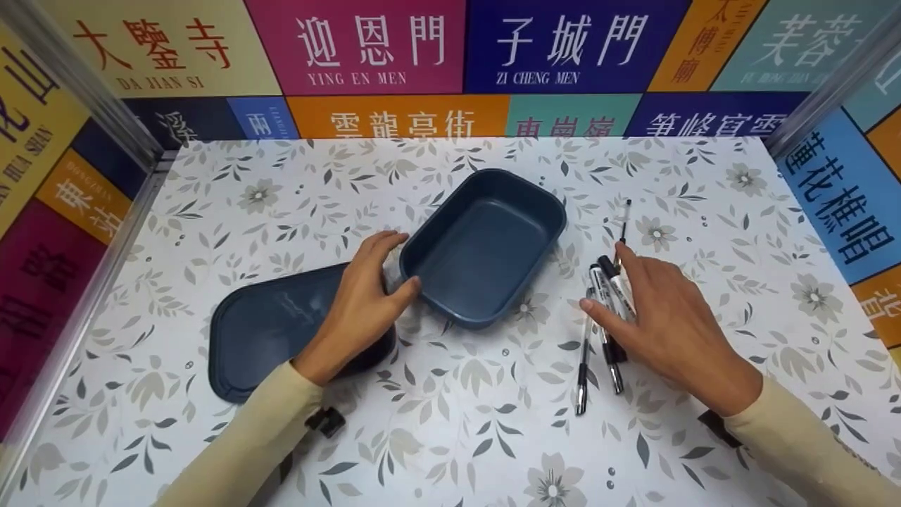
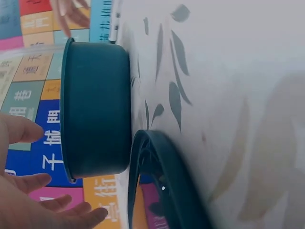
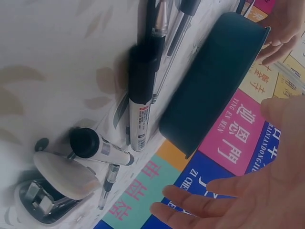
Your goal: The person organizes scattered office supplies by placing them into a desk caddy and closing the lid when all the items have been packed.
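In the head view my left hand is over the right end of a dark blue lid, its relaxed fingers and thumb by the left corner of a matching open box. The left wrist view shows those fingers spread beside the box wall. My right hand, fingers loosely extended, hovers over a group of pens and black-capped markers. From the right wrist, two markers lie below the hand, near a rounded whitish object with a metal part, hidden in the head view.
A white tabletop with a grey leaf and flower print lies under everything. A thin black-tipped pen points away beyond the right hand. Colourful panels with Chinese characters stand along the back and both sides.
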Available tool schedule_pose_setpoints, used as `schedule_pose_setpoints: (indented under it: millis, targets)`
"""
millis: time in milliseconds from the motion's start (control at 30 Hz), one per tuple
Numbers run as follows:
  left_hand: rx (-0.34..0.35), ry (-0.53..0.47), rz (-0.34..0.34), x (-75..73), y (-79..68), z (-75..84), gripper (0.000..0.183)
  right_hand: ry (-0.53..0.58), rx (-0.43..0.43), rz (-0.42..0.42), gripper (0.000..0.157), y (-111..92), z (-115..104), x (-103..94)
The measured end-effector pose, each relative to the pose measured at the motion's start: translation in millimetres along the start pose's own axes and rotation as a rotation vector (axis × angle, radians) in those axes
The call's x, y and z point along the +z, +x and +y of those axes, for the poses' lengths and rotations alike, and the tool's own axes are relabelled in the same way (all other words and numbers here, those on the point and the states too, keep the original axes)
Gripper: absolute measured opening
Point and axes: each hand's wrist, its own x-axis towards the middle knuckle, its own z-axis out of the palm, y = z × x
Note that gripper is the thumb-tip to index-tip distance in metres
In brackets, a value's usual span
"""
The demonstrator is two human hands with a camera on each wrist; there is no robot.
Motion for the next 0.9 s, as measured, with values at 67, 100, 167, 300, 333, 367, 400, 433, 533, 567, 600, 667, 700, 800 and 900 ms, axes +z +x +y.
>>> schedule_pose_setpoints:
  millis: [67, 100, 167, 300, 333, 367, 400, 433, 533, 567, 600, 667, 700, 800, 900]
  targets:
    - [-0.024, -0.087, -0.001, 0.2, 1.6, -3.4, 0.057, 0.004, 0.015, -0.009, 0.093, -1.2, 0.9, -0.4]
    - [-0.038, -0.134, 0.001, 0.5, 2.5, -5.1, 0.055, 0.007, 0.022, -0.014, 0.093, -1.6, 1.6, -0.4]
    - [-0.066, -0.236, 0.007, 1.5, 4.2, -8.5, 0.051, 0.013, 0.027, -0.016, 0.093, -2.5, 3.1, 0.3]
    - [-0.098, -0.391, 0.017, 3.4, 6.6, -13.0, 0.050, 0.024, 0.034, -0.010, 0.092, -4.9, 5.5, 2.5]
    - [-0.100, -0.414, 0.017, 3.7, 7.2, -14.0, 0.050, 0.027, 0.034, -0.008, 0.091, -5.7, 6.0, 3.0]
    - [-0.104, -0.432, 0.015, 3.9, 7.7, -14.8, 0.051, 0.030, 0.034, -0.005, 0.091, -6.4, 6.5, 3.4]
    - [-0.107, -0.444, 0.012, 3.9, 8.3, -15.8, 0.052, 0.034, 0.034, -0.004, 0.090, -6.9, 7.2, 3.8]
    - [-0.107, -0.453, 0.008, 4.0, 9.0, -16.6, 0.052, 0.037, 0.034, -0.004, 0.090, -7.5, 7.8, 4.1]
    - [-0.112, -0.466, 0.000, 4.9, 10.2, -20.5, 0.050, 0.047, 0.038, -0.001, 0.089, -9.4, 10.0, 4.3]
    - [-0.113, -0.469, -0.002, 4.8, 10.3, -21.2, 0.050, 0.050, 0.040, -0.003, 0.089, -9.8, 10.9, 4.4]
    - [-0.111, -0.471, -0.002, 4.8, 10.4, -21.9, 0.049, 0.053, 0.043, -0.004, 0.089, -10.5, 11.6, 4.3]
    - [-0.107, -0.464, -0.001, 4.9, 10.2, -23.2, 0.047, 0.059, 0.048, -0.004, 0.089, -11.8, 13.3, 4.2]
    - [-0.104, -0.458, 0.000, 4.9, 10.1, -23.5, 0.046, 0.060, 0.049, -0.002, 0.088, -12.4, 14.1, 4.2]
    - [-0.092, -0.428, 0.001, 5.2, 9.7, -24.5, 0.044, 0.063, 0.044, 0.010, 0.085, -14.0, 17.4, 4.7]
    - [-0.090, -0.403, -0.006, 4.8, 9.0, -26.1, 0.045, 0.075, 0.045, 0.022, 0.080, -14.4, 21.2, 5.8]
